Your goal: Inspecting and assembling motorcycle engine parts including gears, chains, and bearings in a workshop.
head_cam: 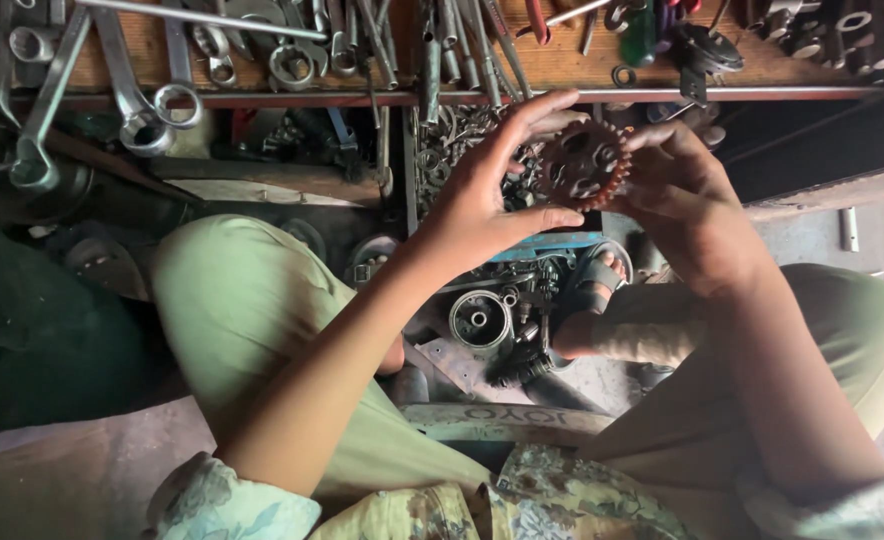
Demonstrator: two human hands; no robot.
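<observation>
Gear [584,165] held flat-face toward camera, teeth outward; both hands, left [482,195] and right [687,205], gripping rim.

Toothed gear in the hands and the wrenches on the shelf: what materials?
Toothed gear: looks like steel, dull reddish-brown, probably rust or grime, held between left hand and right hand. Wrenches: likely plated steel, silvery with bright glints. Shelf: appears wooden, tan.

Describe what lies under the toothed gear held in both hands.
Below the gear, loose metal parts, a round housing and a sandalled foot show on the floor. The hands hide whatever lies directly beneath.
</observation>
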